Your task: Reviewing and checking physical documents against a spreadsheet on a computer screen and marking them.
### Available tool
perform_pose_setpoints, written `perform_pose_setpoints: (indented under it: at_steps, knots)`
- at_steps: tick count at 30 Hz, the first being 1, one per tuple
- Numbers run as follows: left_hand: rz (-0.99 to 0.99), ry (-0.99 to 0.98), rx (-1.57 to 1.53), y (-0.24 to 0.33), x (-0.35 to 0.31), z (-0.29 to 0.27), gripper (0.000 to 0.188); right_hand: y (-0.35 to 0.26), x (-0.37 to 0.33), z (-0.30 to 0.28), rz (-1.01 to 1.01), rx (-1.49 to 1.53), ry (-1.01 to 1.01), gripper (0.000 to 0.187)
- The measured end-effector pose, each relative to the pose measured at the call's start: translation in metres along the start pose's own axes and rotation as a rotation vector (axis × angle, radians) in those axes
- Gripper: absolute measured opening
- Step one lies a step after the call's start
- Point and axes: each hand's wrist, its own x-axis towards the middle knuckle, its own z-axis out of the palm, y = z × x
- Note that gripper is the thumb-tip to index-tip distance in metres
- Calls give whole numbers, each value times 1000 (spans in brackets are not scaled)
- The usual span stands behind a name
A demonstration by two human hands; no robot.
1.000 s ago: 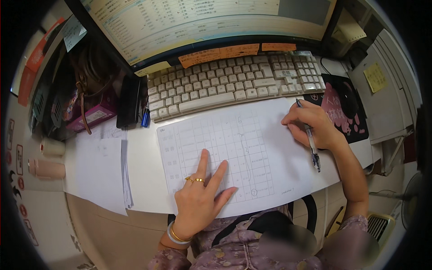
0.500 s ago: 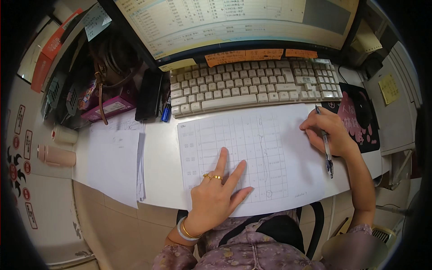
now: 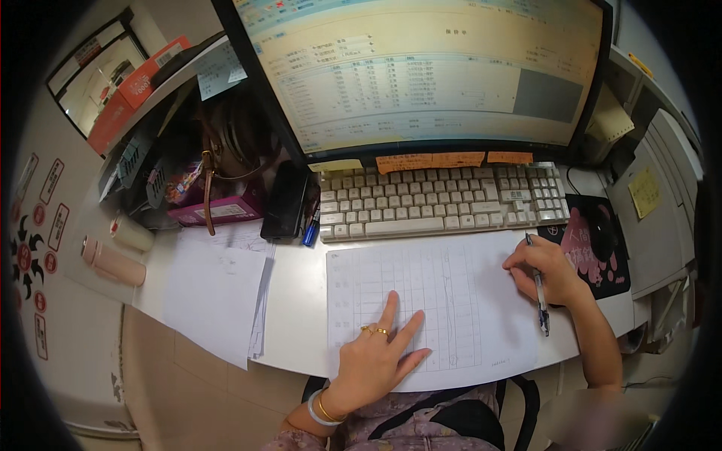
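Observation:
A printed sheet with a table grid (image 3: 496, 331) lies on the white desk in front of the keyboard, with some handwritten marks on it. My left hand (image 3: 370, 366) rests on its lower part, index and middle fingers stretched apart over the rows; rings and bracelets are on this hand and wrist. At the sheet's right edge, my right hand (image 3: 555, 272) holds a clear-barrelled pen (image 3: 541, 312) among its curled fingers. One end of the pen sticks out above the fingers, the other below the hand.
A beige keyboard (image 3: 421, 207) stands below a large monitor (image 3: 421, 143). To the right lies a black mouse (image 3: 599, 239) on a dark mouse pad (image 3: 613, 282). On the left are stacked papers (image 3: 214, 301), a blue marker (image 3: 310, 231), a purple box (image 3: 226, 209) and a pink bottle (image 3: 113, 261).
The view has tilted upward, so more of the monitor shows and the desk sits lower in the picture. Both hands keep nearly the same places on the sheet, the pen still held.

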Motion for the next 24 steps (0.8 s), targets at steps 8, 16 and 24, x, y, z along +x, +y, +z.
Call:
perform_pose_setpoints:
  at_steps: [8, 16, 24]
  knots:
    - [33, 30, 32, -2, 0, 0, 50, 2, 0, -1, 2, -7, 6, 15]
    - [38, 55, 34, -3, -1, 3, 49, 3, 0, 1, 16, 32, 34, 14]
    - [32, 53, 38, -1, -3, 2, 50, -1, -1, 0, 24, 19, 30, 13]
